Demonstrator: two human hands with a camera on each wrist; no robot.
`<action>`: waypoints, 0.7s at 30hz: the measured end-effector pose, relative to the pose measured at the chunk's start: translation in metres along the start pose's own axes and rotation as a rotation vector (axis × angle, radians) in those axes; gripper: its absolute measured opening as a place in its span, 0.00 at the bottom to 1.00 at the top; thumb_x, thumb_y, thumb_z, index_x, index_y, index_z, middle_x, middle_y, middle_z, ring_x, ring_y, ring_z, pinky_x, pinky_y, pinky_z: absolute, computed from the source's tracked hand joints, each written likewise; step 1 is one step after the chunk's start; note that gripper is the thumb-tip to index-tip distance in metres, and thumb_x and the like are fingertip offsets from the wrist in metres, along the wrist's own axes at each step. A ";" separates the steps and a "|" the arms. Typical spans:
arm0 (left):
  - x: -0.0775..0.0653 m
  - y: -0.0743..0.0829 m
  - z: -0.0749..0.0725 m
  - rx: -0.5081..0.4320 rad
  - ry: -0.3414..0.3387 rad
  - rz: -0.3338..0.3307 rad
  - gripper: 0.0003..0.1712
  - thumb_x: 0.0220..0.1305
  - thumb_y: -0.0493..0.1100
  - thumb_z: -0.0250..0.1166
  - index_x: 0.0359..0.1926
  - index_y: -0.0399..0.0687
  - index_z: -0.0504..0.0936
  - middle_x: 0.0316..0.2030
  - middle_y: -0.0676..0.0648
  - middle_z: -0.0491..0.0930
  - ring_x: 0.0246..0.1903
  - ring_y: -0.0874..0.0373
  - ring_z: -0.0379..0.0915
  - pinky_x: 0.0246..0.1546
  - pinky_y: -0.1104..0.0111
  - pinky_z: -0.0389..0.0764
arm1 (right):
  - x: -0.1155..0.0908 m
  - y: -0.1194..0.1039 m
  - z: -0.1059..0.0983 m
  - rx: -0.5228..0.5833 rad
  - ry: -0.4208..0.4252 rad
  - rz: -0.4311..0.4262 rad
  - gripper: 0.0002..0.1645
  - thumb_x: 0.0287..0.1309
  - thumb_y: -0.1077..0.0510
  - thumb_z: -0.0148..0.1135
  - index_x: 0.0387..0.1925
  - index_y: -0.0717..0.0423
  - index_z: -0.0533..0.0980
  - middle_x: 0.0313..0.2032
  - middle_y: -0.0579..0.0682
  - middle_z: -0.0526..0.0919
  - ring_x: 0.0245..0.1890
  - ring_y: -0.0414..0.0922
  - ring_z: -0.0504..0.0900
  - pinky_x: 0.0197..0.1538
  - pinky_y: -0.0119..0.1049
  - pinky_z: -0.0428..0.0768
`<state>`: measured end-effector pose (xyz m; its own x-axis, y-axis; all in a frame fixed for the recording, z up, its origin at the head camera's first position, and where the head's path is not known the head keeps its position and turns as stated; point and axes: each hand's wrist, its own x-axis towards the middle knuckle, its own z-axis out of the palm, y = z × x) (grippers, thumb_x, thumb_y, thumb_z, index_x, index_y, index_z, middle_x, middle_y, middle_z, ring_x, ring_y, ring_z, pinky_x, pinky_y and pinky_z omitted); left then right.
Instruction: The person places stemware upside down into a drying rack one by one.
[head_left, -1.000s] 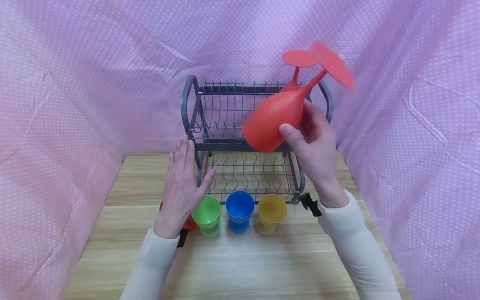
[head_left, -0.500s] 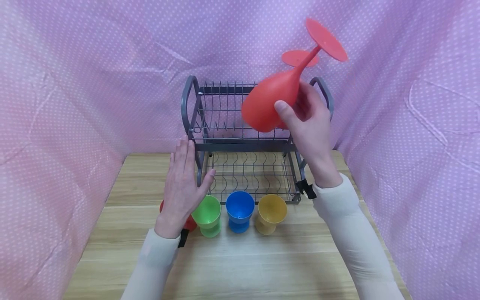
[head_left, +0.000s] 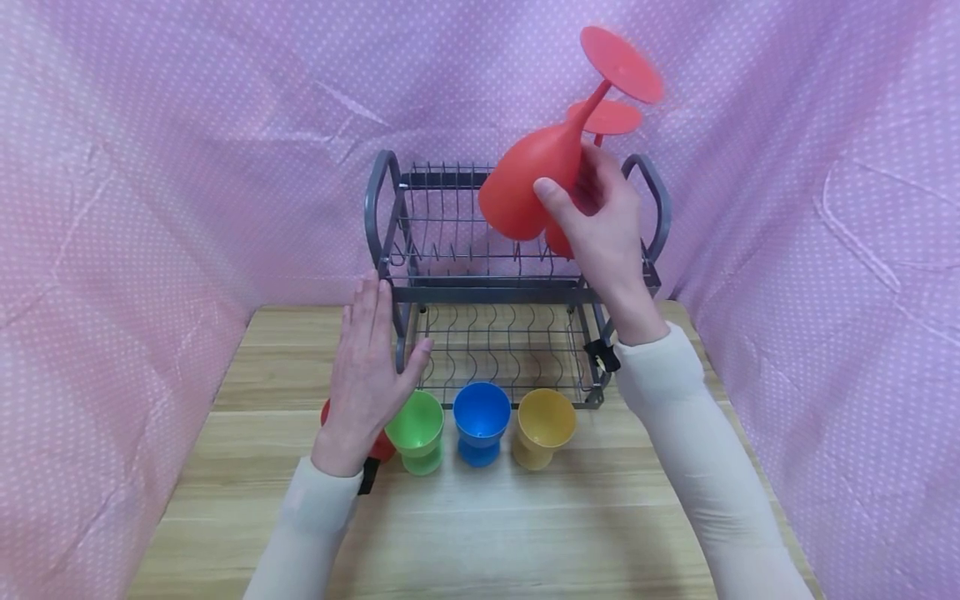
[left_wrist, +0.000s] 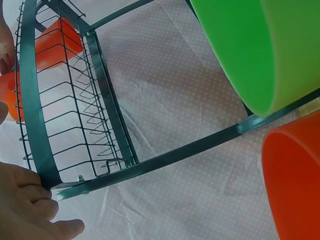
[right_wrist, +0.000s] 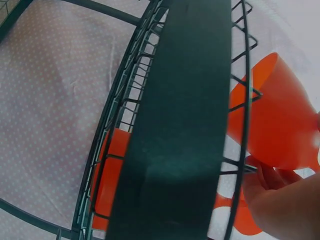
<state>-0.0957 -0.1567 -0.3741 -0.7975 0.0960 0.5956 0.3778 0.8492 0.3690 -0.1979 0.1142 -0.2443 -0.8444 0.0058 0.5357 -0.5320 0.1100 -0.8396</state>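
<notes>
My right hand point(head_left: 611, 242) grips a red wine glass point(head_left: 525, 179) by its bowl, thumb on the near side. The glass tilts upside down, foot up and to the right, over the upper tier of a grey two-tier dish rack point(head_left: 487, 293). A second red wine glass point(head_left: 611, 117) stands upside down in the right end of that tier, partly hidden by my right hand. In the right wrist view the held glass point(right_wrist: 280, 115) shows beyond the rack's wires. My left hand point(head_left: 363, 375) lies with straight fingers, their tips touching the rack's left side.
In front of the rack stand a green cup point(head_left: 416, 427), a blue cup point(head_left: 482, 412) and a yellow cup point(head_left: 546, 421). A red cup point(head_left: 382, 447) is mostly hidden under my left hand. Pink dotted cloth point(head_left: 187, 167) hangs around the wooden table point(head_left: 480, 533).
My right hand has lifted the held wine glass up, then carried it slightly left and farther back over the upper tier. The left hand and the cups have stayed in place.
</notes>
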 end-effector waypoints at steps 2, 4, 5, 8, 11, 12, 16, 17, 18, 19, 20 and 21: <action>0.000 0.000 0.000 0.000 -0.002 -0.002 0.50 0.74 0.67 0.48 0.80 0.34 0.52 0.82 0.38 0.46 0.81 0.42 0.40 0.80 0.51 0.42 | 0.003 0.002 0.001 -0.004 -0.008 0.013 0.40 0.59 0.53 0.72 0.71 0.56 0.71 0.61 0.54 0.80 0.60 0.48 0.80 0.65 0.38 0.78; 0.000 0.001 0.000 0.002 -0.006 -0.006 0.50 0.74 0.66 0.48 0.80 0.34 0.52 0.81 0.37 0.47 0.81 0.42 0.40 0.80 0.51 0.42 | 0.006 0.003 0.003 -0.001 -0.017 0.022 0.40 0.59 0.54 0.72 0.71 0.56 0.71 0.62 0.54 0.80 0.61 0.47 0.79 0.65 0.38 0.77; 0.000 0.001 0.000 0.001 -0.010 -0.009 0.50 0.74 0.66 0.48 0.80 0.34 0.52 0.81 0.37 0.47 0.81 0.42 0.40 0.80 0.51 0.42 | 0.007 0.005 0.004 -0.001 -0.020 0.025 0.40 0.59 0.54 0.73 0.71 0.56 0.71 0.62 0.53 0.80 0.61 0.47 0.79 0.66 0.37 0.77; 0.000 0.001 0.000 0.003 -0.016 -0.015 0.50 0.74 0.65 0.49 0.80 0.34 0.52 0.82 0.38 0.46 0.81 0.42 0.40 0.80 0.52 0.42 | 0.010 0.008 0.005 -0.019 -0.032 0.036 0.40 0.59 0.53 0.73 0.71 0.56 0.71 0.62 0.53 0.80 0.61 0.47 0.79 0.66 0.37 0.77; -0.001 0.001 0.000 0.004 -0.017 -0.013 0.49 0.73 0.64 0.50 0.80 0.34 0.52 0.82 0.41 0.43 0.80 0.41 0.41 0.80 0.52 0.42 | 0.012 0.011 0.006 -0.047 -0.050 0.049 0.41 0.60 0.52 0.73 0.72 0.55 0.70 0.62 0.52 0.80 0.61 0.46 0.79 0.65 0.37 0.78; -0.001 0.001 0.000 0.004 -0.017 -0.012 0.49 0.73 0.64 0.50 0.80 0.34 0.52 0.83 0.42 0.42 0.80 0.41 0.41 0.80 0.52 0.43 | 0.012 0.011 0.006 -0.055 -0.058 0.055 0.41 0.60 0.52 0.73 0.72 0.54 0.70 0.62 0.52 0.80 0.61 0.46 0.79 0.65 0.37 0.78; -0.001 0.001 -0.001 0.004 -0.018 -0.012 0.49 0.74 0.64 0.49 0.80 0.34 0.51 0.83 0.45 0.41 0.81 0.43 0.40 0.80 0.52 0.43 | 0.014 0.013 0.008 -0.075 -0.095 0.066 0.40 0.60 0.52 0.74 0.72 0.54 0.70 0.62 0.51 0.80 0.61 0.45 0.80 0.64 0.37 0.78; -0.001 0.001 0.000 0.004 -0.018 -0.013 0.49 0.74 0.64 0.49 0.80 0.35 0.51 0.83 0.44 0.40 0.81 0.43 0.39 0.80 0.52 0.42 | 0.014 0.014 0.009 -0.082 -0.104 0.068 0.40 0.60 0.52 0.74 0.71 0.54 0.70 0.62 0.52 0.80 0.61 0.45 0.80 0.64 0.37 0.78; 0.000 0.002 -0.001 0.003 -0.018 -0.012 0.49 0.74 0.65 0.50 0.80 0.35 0.51 0.83 0.44 0.41 0.81 0.44 0.39 0.80 0.52 0.42 | 0.015 0.014 0.009 -0.090 -0.111 0.067 0.40 0.60 0.52 0.74 0.71 0.54 0.71 0.62 0.52 0.81 0.61 0.45 0.80 0.64 0.37 0.79; 0.000 0.002 0.000 0.001 -0.017 -0.012 0.49 0.74 0.64 0.50 0.81 0.35 0.51 0.83 0.44 0.41 0.81 0.44 0.38 0.80 0.52 0.42 | 0.016 0.014 0.010 -0.098 -0.119 0.069 0.40 0.60 0.52 0.74 0.71 0.55 0.71 0.62 0.52 0.81 0.61 0.45 0.80 0.64 0.37 0.79; -0.001 0.001 0.000 0.001 -0.016 -0.012 0.50 0.74 0.64 0.51 0.81 0.35 0.51 0.83 0.43 0.41 0.81 0.44 0.38 0.80 0.52 0.42 | 0.016 0.014 0.011 -0.110 -0.127 0.069 0.40 0.60 0.51 0.74 0.71 0.55 0.71 0.61 0.52 0.81 0.60 0.45 0.80 0.64 0.37 0.79; -0.001 0.002 0.000 0.001 -0.015 -0.013 0.50 0.73 0.64 0.52 0.81 0.35 0.50 0.83 0.43 0.41 0.81 0.44 0.38 0.80 0.52 0.42 | 0.017 0.015 0.011 -0.117 -0.138 0.070 0.40 0.60 0.51 0.74 0.71 0.56 0.71 0.62 0.52 0.81 0.61 0.45 0.80 0.64 0.37 0.79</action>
<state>-0.0945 -0.1556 -0.3737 -0.8095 0.0931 0.5798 0.3670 0.8509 0.3758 -0.2210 0.1047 -0.2484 -0.8841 -0.1180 0.4522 -0.4673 0.2287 -0.8540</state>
